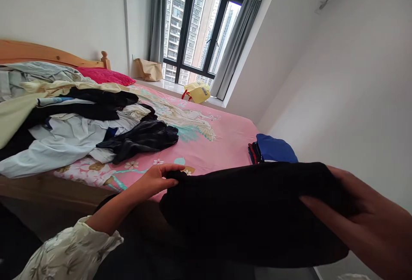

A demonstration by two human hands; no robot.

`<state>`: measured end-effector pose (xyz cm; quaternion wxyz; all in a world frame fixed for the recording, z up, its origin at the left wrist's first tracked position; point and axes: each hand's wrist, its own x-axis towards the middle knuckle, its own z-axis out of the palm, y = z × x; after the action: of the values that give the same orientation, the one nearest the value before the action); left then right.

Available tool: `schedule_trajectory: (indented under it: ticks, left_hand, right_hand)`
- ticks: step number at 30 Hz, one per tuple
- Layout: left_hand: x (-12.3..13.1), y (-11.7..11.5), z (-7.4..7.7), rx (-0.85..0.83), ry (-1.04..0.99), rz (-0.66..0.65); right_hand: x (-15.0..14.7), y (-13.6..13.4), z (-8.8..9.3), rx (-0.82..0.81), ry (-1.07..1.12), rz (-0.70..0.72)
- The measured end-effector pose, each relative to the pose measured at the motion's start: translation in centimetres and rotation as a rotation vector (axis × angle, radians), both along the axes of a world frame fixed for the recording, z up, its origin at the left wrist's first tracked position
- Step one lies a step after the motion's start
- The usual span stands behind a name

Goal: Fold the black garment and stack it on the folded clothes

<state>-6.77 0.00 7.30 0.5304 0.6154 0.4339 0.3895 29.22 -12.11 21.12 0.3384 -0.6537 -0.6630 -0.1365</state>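
Across the frame's middle we see the pink bed (222,138) with its clothes heap (74,117) at left, while low in the frame the black garment (254,211) stretches between our left hand (157,180) and right hand (363,224), both clamped on its ends

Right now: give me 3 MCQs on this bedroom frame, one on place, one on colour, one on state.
1. Where is the blue folded stack?
A. on the bed's pink sheet
B. on the windowsill
C. on the floor

2. What colour is the garment in the hands?
A. white
B. black
C. red

3. How is the garment held?
A. by one hand only
B. lying untouched
C. gripped by both hands

Answers:
1 A, it sits on the sheet near the bed's edge.
2 B, the cloth is black throughout.
3 C, the left hand pinches one end and the right hand grips the other.
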Motion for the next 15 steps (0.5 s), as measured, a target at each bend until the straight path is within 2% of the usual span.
schedule_trajectory:
  ticks: [4, 6, 8, 11, 13, 15]
  left_hand:
    - [-0.5, 1.9, 0.0, 0.147, 0.246, 0.097]
    - [-0.7, 3.9, -0.1, 0.274, 0.330, 0.170]
    - [-0.9, 6.5, 0.4, 0.315, 0.394, 0.190]
    - [-1.0, 10.7, 2.5, 0.276, 0.466, 0.219]
    - [-1.1, 12.9, 4.5, 0.337, 0.513, 0.356]
    - [-1.4, 14.2, 5.9, 0.473, 0.542, 0.519]
  right_hand:
    - [1.0, 1.9, 0.8, -0.127, 0.027, 0.078]
    - [1.5, 4.3, 0.6, -0.168, -0.012, 0.124]
    - [1.9, 7.5, 0.2, -0.206, -0.062, 0.175]
    - [2.8, 13.0, -0.6, -0.181, -0.142, 0.220]
    - [3.6, 16.1, -1.1, -0.082, -0.140, 0.224]
    - [4.5, 18.4, -2.0, 0.056, -0.100, 0.227]
